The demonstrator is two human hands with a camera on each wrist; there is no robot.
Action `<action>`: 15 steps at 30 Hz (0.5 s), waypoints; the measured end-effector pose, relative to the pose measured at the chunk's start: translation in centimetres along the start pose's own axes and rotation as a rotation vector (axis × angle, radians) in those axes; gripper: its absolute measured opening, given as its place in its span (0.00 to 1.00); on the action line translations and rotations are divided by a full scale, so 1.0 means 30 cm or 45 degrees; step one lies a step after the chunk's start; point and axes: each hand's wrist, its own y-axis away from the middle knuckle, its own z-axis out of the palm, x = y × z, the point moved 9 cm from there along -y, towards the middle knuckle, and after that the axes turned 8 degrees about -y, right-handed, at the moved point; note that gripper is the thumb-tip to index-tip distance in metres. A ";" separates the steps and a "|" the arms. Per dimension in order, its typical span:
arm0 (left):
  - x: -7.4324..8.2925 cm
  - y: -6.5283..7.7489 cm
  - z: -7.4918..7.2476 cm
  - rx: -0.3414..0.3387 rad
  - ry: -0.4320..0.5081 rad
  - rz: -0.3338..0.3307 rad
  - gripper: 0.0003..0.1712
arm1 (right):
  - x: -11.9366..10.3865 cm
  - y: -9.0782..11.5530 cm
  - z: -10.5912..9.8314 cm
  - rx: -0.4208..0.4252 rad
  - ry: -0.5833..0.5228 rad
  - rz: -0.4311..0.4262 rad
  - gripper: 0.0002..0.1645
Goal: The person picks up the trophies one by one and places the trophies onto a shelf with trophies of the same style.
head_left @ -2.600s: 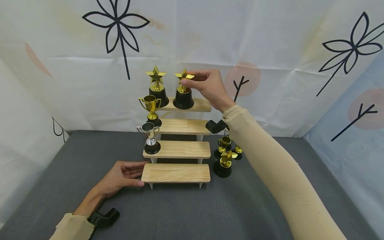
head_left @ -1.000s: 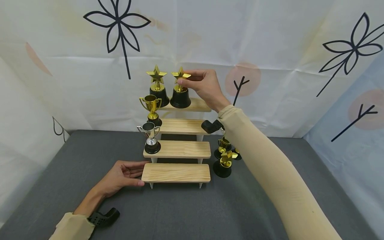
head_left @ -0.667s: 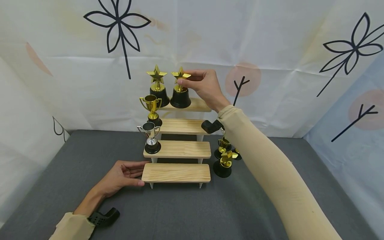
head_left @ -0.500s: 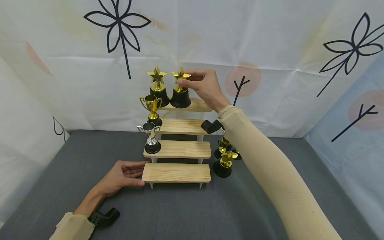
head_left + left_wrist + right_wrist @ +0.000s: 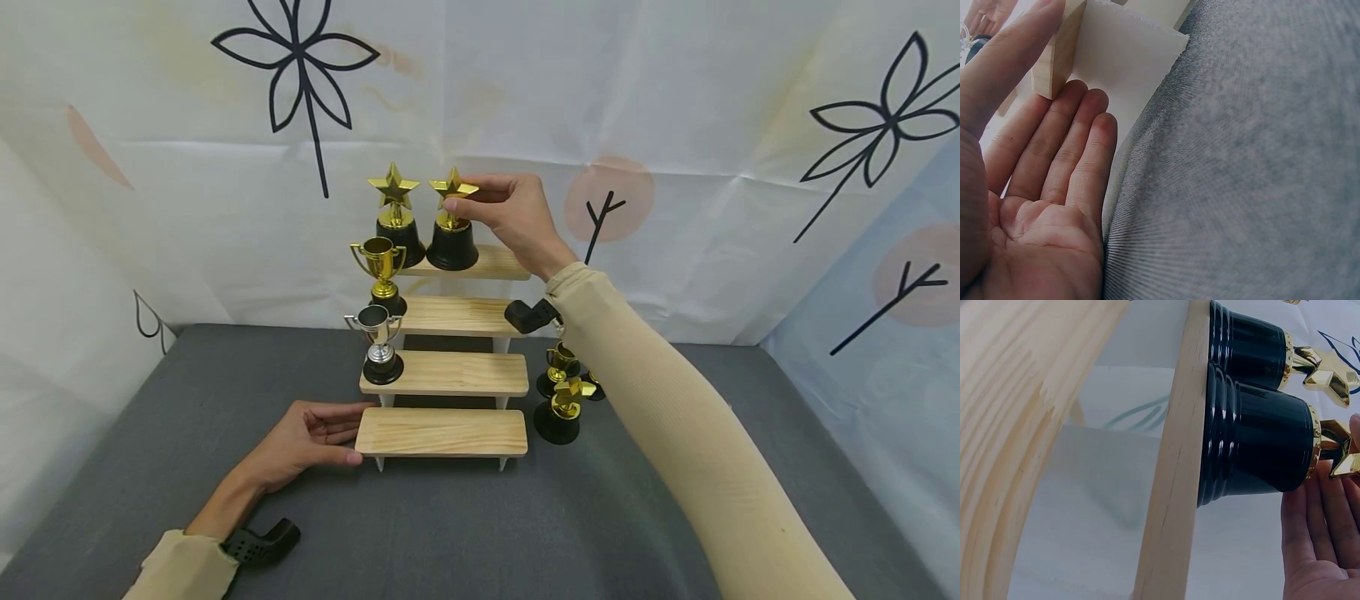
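My right hand pinches a gold star trophy between thumb and fingers, just below its star. Its black base stands upright on the top tier of a four-step wooden display stand. Close on its left is a matching star trophy; in the right wrist view the held trophy's base sits right beside the other one. My left hand is at the left end of the lowest step, thumb at the front corner and straightened fingers along the side.
A gold cup trophy stands on the second tier from the top, at the left. Below it stands a silver cup trophy. Several more gold trophies, including a star one, stand on the grey tabletop right of the stand, partly behind my right forearm.
My right hand has shifted the star trophy slightly left along the top tier, closer to its neighbour. Over the last second both hands stay still.
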 end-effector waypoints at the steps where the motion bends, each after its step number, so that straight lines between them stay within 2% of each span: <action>1: -0.001 0.000 0.000 0.001 -0.001 -0.002 0.40 | 0.000 0.000 0.000 -0.003 -0.001 -0.003 0.21; 15: -0.002 0.000 0.000 0.007 -0.002 -0.021 0.41 | -0.015 0.021 -0.030 -0.035 0.005 -0.010 0.22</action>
